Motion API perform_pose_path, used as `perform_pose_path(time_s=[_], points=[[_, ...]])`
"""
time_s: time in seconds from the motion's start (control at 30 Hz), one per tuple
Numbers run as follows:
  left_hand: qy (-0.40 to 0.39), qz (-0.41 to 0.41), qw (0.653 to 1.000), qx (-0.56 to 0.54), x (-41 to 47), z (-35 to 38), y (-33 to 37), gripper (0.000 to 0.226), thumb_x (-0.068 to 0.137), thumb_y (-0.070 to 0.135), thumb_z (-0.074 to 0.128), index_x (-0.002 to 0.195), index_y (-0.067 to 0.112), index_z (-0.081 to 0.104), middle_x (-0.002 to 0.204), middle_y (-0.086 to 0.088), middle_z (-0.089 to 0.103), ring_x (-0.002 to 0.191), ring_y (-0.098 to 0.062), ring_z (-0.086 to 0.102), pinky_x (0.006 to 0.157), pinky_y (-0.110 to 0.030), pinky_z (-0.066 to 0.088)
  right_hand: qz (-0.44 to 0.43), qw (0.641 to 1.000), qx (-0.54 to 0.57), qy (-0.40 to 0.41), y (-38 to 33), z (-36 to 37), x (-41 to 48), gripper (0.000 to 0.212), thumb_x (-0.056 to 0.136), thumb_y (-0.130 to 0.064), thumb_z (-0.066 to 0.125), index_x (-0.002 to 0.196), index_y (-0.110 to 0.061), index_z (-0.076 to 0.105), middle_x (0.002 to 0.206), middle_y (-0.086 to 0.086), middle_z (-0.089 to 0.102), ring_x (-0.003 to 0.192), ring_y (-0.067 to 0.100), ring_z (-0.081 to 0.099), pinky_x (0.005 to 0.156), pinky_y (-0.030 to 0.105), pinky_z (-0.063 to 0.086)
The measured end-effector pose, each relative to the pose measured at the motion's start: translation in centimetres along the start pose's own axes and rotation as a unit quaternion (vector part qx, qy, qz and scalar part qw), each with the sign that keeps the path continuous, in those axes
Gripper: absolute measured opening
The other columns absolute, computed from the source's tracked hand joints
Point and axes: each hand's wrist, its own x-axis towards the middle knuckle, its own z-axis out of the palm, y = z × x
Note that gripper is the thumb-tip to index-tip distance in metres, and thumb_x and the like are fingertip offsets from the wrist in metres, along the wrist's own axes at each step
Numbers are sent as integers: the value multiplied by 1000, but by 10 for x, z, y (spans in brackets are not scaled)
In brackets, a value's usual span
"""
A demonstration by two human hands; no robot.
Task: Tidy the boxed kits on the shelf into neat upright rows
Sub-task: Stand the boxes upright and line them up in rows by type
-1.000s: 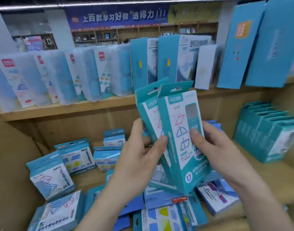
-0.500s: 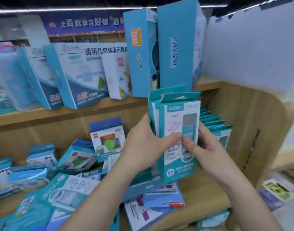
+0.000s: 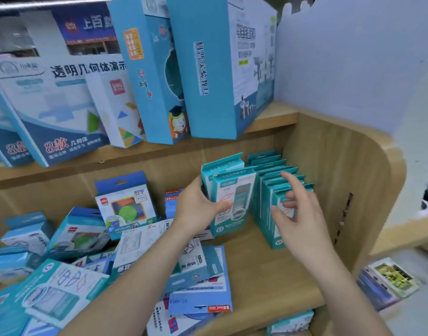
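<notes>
"8款" on slanted box (image 3: 50, 112), "上百" on banner (image 3: 86, 25)

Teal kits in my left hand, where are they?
Head view, centre-right: left hand holds the teal kits upright at the lower shelf, left of the teal row.

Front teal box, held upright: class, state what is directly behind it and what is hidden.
A second teal box, offset left; only its hang tab and left edge show. The front teal box covers its printed face.

Wooden lower shelf (image 3: 261, 275), upright row of teal boxed kits (image 3: 262, 204) at its right end, jumbled kits (image 3: 62, 287) lying flat leftward, upper shelf (image 3: 135, 161) carrying tall blue boxes (image 3: 208, 69)
</notes>
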Motion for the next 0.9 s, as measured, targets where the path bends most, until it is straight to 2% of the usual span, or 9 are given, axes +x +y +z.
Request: perform_pose_path(time_s=[0.1, 0.17, 0.27, 0.43, 0.53, 0.6, 0.73, 0.8, 0.9], points=[[-8, -53, 998, -15, 14, 21, -17, 48, 63, 14, 87, 101, 25, 59, 101, 10, 70, 91, -8, 66, 83, -34, 54, 3, 1000, -13, -2, 8, 1, -1, 64, 91, -14, 58, 142, -43, 31, 116, -6, 41, 104, 5, 48, 82, 15, 41], [-24, -73, 997, -31, 18, 37, -24, 50, 63, 11, 86, 104, 23, 59, 103, 6, 71, 94, -11, 66, 87, -39, 54, -13, 1000, -27, 4, 11, 9, -6, 59, 91, -13, 58, 139, -39, 36, 108, -9, 45, 99, 1, 49, 80, 15, 42], [-48, -98, 992, -67, 22, 54, -28, 54, 65, 3, 83, 109, 18, 55, 106, 1, 70, 94, -14, 66, 86, -37, 54, -17, 998, -48, -45, 21, 28, -14, 54, 90, -15, 58, 137, -34, 39, 102, -15, 49, 97, 1, 51, 82, 24, 48], [-65, -108, 989, -72, 30, 48, -21, 62, 70, -4, 78, 117, 17, 44, 104, -2, 65, 93, -17, 65, 78, -35, 53, 74, 985, -18, -156, 38, 58, -19, 62, 92, -16, 57, 145, -28, 28, 115, -8, 53, 104, 8, 56, 86, 21, 43], [-76, -64, 995, 20, 41, 38, -12, 68, 69, 3, 81, 125, 17, 44, 108, 0, 65, 98, -19, 64, 87, -40, 53, 151, 973, 53, -167, 46, 75, -17, 69, 91, -14, 59, 148, -26, 22, 120, -10, 54, 105, 11, 58, 95, 33, 47], [-104, -36, 987, 117, 46, 36, -9, 67, 68, 12, 82, 125, 18, 47, 110, 1, 66, 99, -18, 64, 87, -40, 53, 197, 959, 127, -160, 46, 86, -15, 75, 90, -7, 58, 150, -24, 17, 125, -10, 50, 108, 6, 51, 97, 30, 44], [-123, -33, 978, 167, 49, 42, -14, 52, 72, 17, 79, 109, 22, 44, 105, 0, 68, 93, -20, 65, 76, -43, 58, 230, 932, 240, -141, 44, 103, -9, 81, 87, 0, 56, 150, -27, 12, 122, -14, 55, 99, -2, 56, 80, 16, 47], [-94, -27, 981, 166, 54, 45, -15, 52, 73, 17, 79, 113, 20, 44, 108, -2, 68, 96, -21, 65, 79, -43, 56, 229, 926, 268, -137, 44, 109, -4, 83, 87, -2, 56, 150, -31, 10, 116, -20, 56, 97, -7, 55, 72, 10, 45], [-63, -18, 981, 181, 60, 49, -15, 55, 77, 19, 76, 122, 16, 44, 116, -4, 66, 106, -22, 62, 85, -38, 52, 228, 922, 283, -133, 43, 115, 8, 86, 85, -1, 55, 149, -37, 9, 109, -22, 56, 89, -11, 55, 69, 11, 44]])
